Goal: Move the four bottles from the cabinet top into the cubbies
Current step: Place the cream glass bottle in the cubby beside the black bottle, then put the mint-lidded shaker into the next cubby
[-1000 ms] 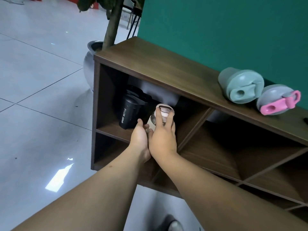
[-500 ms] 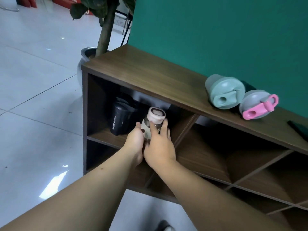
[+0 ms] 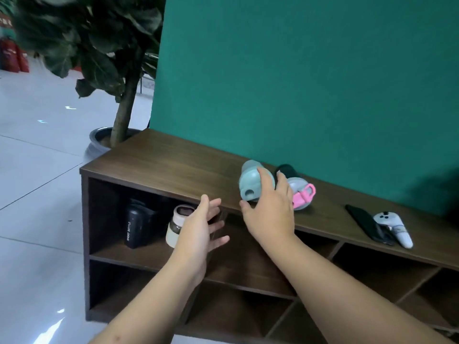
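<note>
Right hand [image 3: 270, 214] closing its grip around a teal bottle [image 3: 250, 184] on the cabinet top [image 3: 173, 167]; left hand [image 3: 198, 234] released, empty.

You face a teal-green wall panel [image 3: 310, 78], matte, plain, w/ its left edge ending just behind the cabinet's far-left corner. Below it stands a dark walnut-finish cabinet [image 3: 159, 157], low, w/ open cubby compartments in two rows and slanted dividers at right. Floor [image 3: 32, 194]: pale grey glossy tiles, thin dark grout lines, bright light reflections at lower left and mid-left. Left of the cabinet, touching its rear corner, sits a grey round planter [image 3: 98, 140] holding a fiddle-leaf tree [image 3: 92, 45], trunk upright, broad dark leaves. Far upper left: red fire extinguishers [image 3: 12, 58] standing on the floor, blurred. Lighting: even, diffuse, indoor.
</note>
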The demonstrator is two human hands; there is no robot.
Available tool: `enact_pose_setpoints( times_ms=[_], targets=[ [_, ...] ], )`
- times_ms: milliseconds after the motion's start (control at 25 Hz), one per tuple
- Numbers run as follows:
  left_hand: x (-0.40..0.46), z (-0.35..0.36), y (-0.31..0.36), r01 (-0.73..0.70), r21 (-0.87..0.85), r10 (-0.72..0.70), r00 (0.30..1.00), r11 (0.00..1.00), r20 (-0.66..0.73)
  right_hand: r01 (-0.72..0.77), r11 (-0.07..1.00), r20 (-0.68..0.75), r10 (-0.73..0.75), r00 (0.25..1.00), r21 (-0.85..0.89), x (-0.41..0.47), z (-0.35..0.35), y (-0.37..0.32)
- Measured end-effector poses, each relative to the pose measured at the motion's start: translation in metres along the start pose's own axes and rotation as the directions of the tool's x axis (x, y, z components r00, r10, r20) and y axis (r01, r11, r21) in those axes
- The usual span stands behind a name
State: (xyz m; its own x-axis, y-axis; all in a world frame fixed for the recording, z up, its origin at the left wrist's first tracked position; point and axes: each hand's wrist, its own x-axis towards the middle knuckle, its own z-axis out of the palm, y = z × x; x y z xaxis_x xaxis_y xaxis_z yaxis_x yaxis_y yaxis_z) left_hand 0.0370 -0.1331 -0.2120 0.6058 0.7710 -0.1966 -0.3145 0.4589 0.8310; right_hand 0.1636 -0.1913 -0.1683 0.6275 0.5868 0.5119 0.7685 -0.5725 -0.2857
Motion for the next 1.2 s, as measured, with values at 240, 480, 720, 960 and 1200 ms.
enact_pose_setpoints(
  times_ms=[240, 480, 720, 960, 1200],
  targets=[
    [0.036, 0.026, 0.014, 0.017, -0.151, 0.000, 0.994, 0.988, 0.110, 0.127, 0.950, 0.295, -0.039, 0.955, -0.285, 0.060, 0.026, 0.015],
    [0.051, 0.046, 0.022, 0.059, -0.142, -0.041, 0.991, 0.988, 0.125, 0.116, 0.978, 0.179, -0.084, 0.980, -0.174, 0.066, 0.022, 0.012],
    [0.016, 0.051, 0.006, 0.059, -0.062, -0.049, 0.988, 0.996, 0.150, 0.124, 0.979, 0.086, -0.140, 0.986, 0.164, -0.002, -0.069, -0.004],
    [-0.023, 0.043, -0.056, 0.385, -0.164, -0.344, 0.910, 0.908, 0.233, -0.027, 0.961, 0.258, -0.047, 0.965, 0.277, -0.098, -0.071, 0.036],
    [-0.007, 0.022, -0.120, 0.538, -0.127, -0.532, 0.843, 0.833, 0.079, -0.198, 0.936, 0.338, 0.093, 0.936, 0.290, -0.135, 0.019, 0.075]
  ],
)
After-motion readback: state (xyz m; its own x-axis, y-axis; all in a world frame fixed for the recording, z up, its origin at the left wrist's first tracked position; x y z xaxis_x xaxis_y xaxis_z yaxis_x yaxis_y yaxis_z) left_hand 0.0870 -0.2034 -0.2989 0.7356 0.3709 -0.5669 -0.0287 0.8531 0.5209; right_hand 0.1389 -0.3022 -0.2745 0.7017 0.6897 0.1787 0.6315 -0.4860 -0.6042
